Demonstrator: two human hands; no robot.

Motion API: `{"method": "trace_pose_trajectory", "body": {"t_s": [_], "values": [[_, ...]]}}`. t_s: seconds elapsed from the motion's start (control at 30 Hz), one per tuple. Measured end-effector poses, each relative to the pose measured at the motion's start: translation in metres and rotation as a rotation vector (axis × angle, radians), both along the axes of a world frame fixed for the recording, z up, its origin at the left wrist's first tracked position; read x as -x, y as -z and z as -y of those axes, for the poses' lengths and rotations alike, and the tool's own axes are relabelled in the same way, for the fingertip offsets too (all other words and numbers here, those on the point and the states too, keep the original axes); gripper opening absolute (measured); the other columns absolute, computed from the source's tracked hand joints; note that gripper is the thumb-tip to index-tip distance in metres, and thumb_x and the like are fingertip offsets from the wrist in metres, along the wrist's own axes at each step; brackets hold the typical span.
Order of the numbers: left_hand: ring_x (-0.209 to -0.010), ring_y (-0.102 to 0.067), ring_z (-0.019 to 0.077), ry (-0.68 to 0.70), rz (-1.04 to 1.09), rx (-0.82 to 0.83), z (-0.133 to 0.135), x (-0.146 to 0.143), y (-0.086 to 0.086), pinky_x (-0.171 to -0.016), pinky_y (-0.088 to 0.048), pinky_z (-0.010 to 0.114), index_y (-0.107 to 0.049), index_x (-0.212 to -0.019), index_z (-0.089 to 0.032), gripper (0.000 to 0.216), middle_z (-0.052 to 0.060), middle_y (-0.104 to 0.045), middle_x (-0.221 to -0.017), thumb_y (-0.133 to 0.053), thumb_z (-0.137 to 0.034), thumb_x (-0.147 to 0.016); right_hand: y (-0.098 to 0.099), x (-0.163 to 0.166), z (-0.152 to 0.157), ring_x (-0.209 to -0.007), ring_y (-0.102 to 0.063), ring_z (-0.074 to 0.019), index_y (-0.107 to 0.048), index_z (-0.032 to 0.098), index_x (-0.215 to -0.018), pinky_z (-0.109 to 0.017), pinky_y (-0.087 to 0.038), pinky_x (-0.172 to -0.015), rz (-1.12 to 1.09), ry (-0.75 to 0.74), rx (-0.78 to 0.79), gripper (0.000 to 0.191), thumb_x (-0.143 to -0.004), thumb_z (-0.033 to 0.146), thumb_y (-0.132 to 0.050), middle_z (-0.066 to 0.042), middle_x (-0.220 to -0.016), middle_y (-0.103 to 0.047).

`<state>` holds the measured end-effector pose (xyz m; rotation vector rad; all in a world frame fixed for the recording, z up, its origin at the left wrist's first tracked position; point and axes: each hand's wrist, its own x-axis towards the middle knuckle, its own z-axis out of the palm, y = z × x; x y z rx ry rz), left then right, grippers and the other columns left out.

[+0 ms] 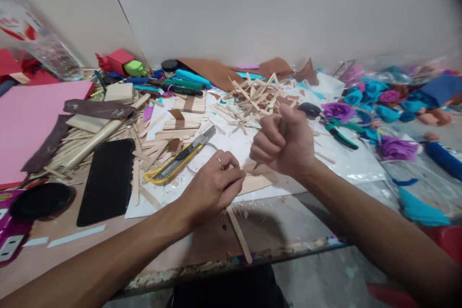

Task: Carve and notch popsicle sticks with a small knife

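My left hand rests on the table with a ring on one finger, its fingers pinched together on a flat piece made of wooden sticks. My right hand is clenched in a fist just above that piece, gripping something thin that points down at it; what it holds is mostly hidden. A yellow utility knife lies just left of my left hand. A single wooden stick lies near the table's front edge below my hands.
A heap of wooden sticks lies behind my hands on white paper. A black phone and pink sheet lie at left. Green pliers, purple and blue fabric flowers sit at right. Markers line the wall.
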<state>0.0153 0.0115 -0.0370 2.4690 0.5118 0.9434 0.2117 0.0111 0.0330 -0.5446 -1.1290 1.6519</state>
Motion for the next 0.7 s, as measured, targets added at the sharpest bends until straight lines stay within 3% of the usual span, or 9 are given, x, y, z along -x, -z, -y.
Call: {"method": "trace_pose_trajectory", "body": {"t_s": [0.27, 0.47, 0.7], "values": [[-0.084, -0.061, 0.0168, -0.028, 0.027, 0.059, 0.000, -0.006, -0.005, -0.073, -0.050, 0.031, -0.078, -0.090, -0.013, 0.016, 0.008, -0.065, -0.094, -0.065, -0.005, -0.091, 0.008, 0.008, 0.006, -0.035, -0.017, -0.0062, -0.031, 0.022, -0.047, -0.022, -0.018, -0.037, 0.012, 0.030, -0.014, 0.068, -0.095, 0.058, -0.063, 0.008, -0.039, -0.021], [-0.086, -0.061, 0.0179, -0.004, 0.021, 0.029, -0.001, -0.006, -0.004, -0.076, -0.052, 0.032, -0.076, -0.084, -0.015, 0.013, 0.008, -0.065, -0.094, -0.066, -0.009, -0.092, 0.008, 0.018, 0.012, -0.036, -0.017, -0.0065, -0.034, 0.022, -0.048, -0.023, -0.020, -0.038, 0.060, 0.209, -0.044, 0.067, -0.095, 0.059, -0.063, 0.009, -0.042, -0.021], [-0.088, -0.059, 0.0187, 0.021, -0.021, -0.055, 0.000, -0.004, -0.006, -0.075, -0.052, 0.033, -0.072, -0.081, -0.015, 0.013, 0.009, -0.063, -0.097, -0.067, -0.012, -0.092, 0.009, 0.024, 0.014, -0.038, -0.014, -0.0067, -0.035, 0.023, -0.049, -0.026, -0.013, -0.038, 0.078, 0.388, -0.021, 0.064, -0.096, 0.056, -0.064, 0.009, -0.044, -0.019]]}}
